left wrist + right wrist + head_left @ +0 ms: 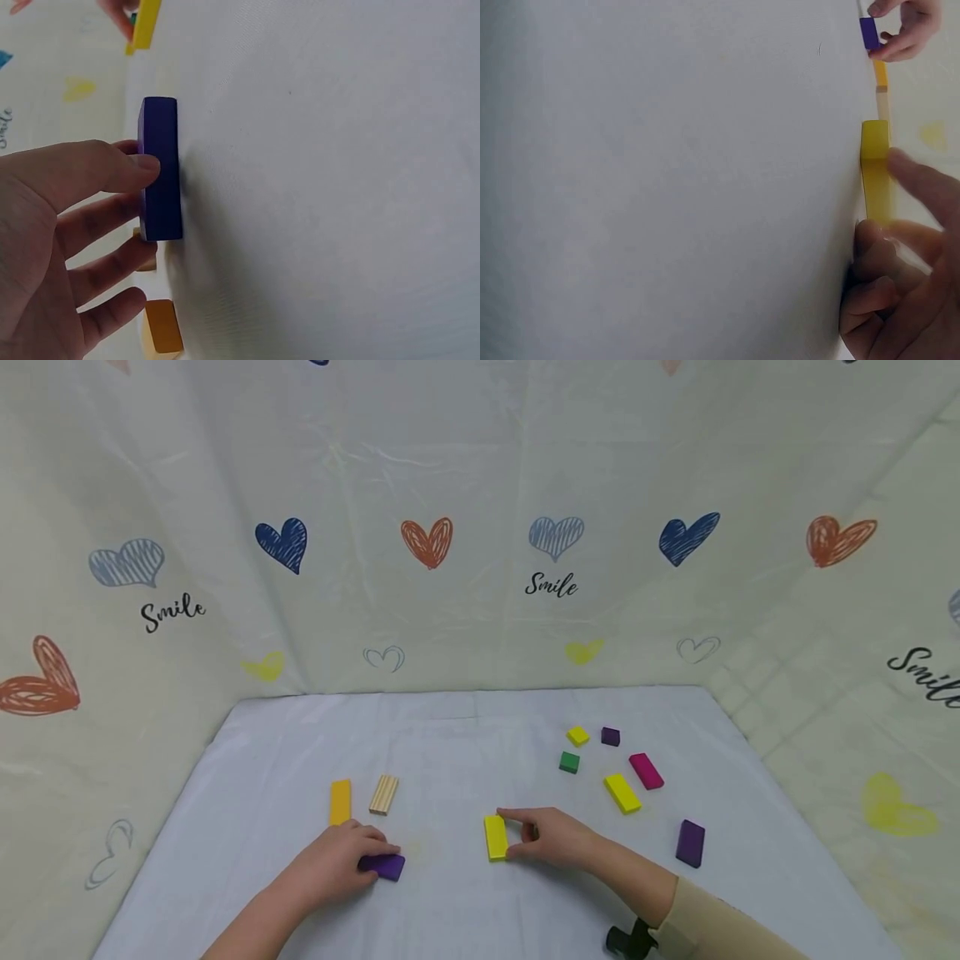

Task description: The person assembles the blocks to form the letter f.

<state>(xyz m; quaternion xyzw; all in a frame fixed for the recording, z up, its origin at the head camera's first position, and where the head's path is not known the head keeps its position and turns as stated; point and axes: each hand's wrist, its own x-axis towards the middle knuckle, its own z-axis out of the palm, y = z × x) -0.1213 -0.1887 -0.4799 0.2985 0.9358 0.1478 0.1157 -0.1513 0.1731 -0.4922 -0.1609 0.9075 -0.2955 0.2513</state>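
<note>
My left hand (pixel 341 864) pinches a purple block (pixel 384 867) between thumb and fingers, low over the white cloth. In the left wrist view the thumb lies on the near face of this purple block (pixel 161 169). To the right, my right hand (pixel 555 837) holds a yellow block (pixel 496 838) by its two ends, index finger at the far end and thumb at the near one. The right wrist view shows the yellow block (pixel 877 169) on the cloth, the other fingers curled beside it. Just beyond the left hand lie an orange block (pixel 341 802) and a striped wooden block (pixel 383 795).
At the right lie a second yellow block (pixel 622 793), a pink block (pixel 647 771), a dark purple block (pixel 690 843), and small yellow (pixel 577 736), purple (pixel 611 737) and green blocks (pixel 569 762). A black object (pixel 630 940) sits by the right sleeve. A heart-printed curtain (pixel 480 635) stands behind.
</note>
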